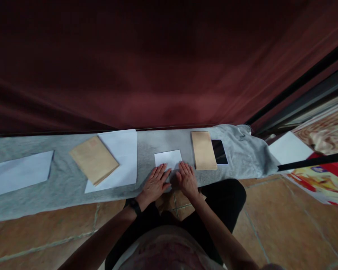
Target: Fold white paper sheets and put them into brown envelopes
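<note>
You are resting your left hand (154,184) and right hand (188,183) on the small white paper (168,157), both grips released and flattened.

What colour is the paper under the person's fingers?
The paper is white, with no pattern visible; the head view shows it best.

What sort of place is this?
Probably an indoor room, perhaps in a home: there's a grey cloth laid out to work on, what looks like a dark red curtain, and brown floor tiles.
</note>
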`<state>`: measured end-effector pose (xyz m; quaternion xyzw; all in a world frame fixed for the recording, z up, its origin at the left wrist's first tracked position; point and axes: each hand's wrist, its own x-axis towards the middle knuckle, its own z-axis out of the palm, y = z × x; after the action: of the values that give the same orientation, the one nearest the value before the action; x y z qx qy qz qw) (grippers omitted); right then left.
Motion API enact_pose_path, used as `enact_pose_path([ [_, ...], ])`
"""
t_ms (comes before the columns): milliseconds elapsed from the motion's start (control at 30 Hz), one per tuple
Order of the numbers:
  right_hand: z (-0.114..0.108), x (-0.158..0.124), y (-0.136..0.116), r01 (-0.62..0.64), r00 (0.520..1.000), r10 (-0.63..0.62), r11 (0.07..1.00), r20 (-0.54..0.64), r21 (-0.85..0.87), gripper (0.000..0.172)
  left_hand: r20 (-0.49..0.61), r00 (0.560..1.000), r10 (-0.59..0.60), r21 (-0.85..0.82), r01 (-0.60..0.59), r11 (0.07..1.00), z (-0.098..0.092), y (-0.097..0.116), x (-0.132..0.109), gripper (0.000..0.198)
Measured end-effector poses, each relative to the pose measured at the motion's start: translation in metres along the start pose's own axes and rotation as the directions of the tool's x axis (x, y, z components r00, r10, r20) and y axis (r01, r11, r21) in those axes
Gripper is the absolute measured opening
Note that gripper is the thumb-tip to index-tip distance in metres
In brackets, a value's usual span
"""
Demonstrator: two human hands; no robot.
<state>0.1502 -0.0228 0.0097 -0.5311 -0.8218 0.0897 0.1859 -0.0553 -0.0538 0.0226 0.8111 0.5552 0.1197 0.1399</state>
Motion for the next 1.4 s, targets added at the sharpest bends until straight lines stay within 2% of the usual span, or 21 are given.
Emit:
enact_pose_path([
  [133,0.005,0.029,-0.008,0.116,0.989,-0.119,0.993,0.093,0.037,0.050,-0.004,1.000,-0.004,-0.041,0.004,0.999,0.000,0.000,0.000,0.060],
  [233,0.013,0.044,-0.010,0.131,0.983,-0.134,0.991,0.122,0.030,0.050,-0.020,1.000,0.003,-0.060,-0.004,0.998,0.002,0.000,0.000,0.059],
  [433,0.022,0.050,0.003,0.080,0.996,-0.079,0.996,0.049,-0.024,0.054,-0.038,0.999,0.014,-0.008,-0.015,1.000,0.004,0.000,-0.002,0.064],
  [600,0.023,0.047,0.011,0.047,0.998,-0.048,0.998,-0.030,-0.045,0.056,-0.055,0.998,-0.016,-0.082,0.011,0.997,0.004,0.000,-0.001,0.062],
  [700,0.024,0.047,0.012,0.045,0.998,-0.048,0.997,-0.043,-0.061,0.056,-0.090,0.994,-0.055,-0.134,0.042,0.990,0.005,0.003,0.011,0.060],
  [900,0.026,0.045,0.013,0.066,0.996,-0.070,0.995,-0.050,-0.072,0.054,-0.111,0.992,-0.054,-0.180,0.034,0.983,0.011,0.008,0.053,0.058],
  [1000,0.025,0.045,0.014,0.068,0.997,-0.072,0.994,-0.041,-0.087,0.053,-0.101,0.994,-0.042,-0.193,0.022,0.981,0.013,0.002,0.066,0.056],
  [1100,0.025,0.045,0.013,0.071,0.996,-0.076,0.992,-0.042,-0.101,0.053,-0.123,0.992,0.005,-0.210,-0.031,0.977,0.012,-0.007,0.068,0.054],
  [1200,0.025,0.045,0.012,0.073,0.996,-0.079,0.990,-0.046,-0.120,0.052,-0.133,0.989,0.061,-0.142,-0.080,0.987,0.009,-0.014,0.066,0.051],
  [1400,0.025,0.044,0.012,0.074,0.996,-0.082,0.980,-0.034,-0.186,0.052,-0.043,0.995,0.090,0.166,-0.082,0.983,0.009,-0.013,0.067,0.055],
])
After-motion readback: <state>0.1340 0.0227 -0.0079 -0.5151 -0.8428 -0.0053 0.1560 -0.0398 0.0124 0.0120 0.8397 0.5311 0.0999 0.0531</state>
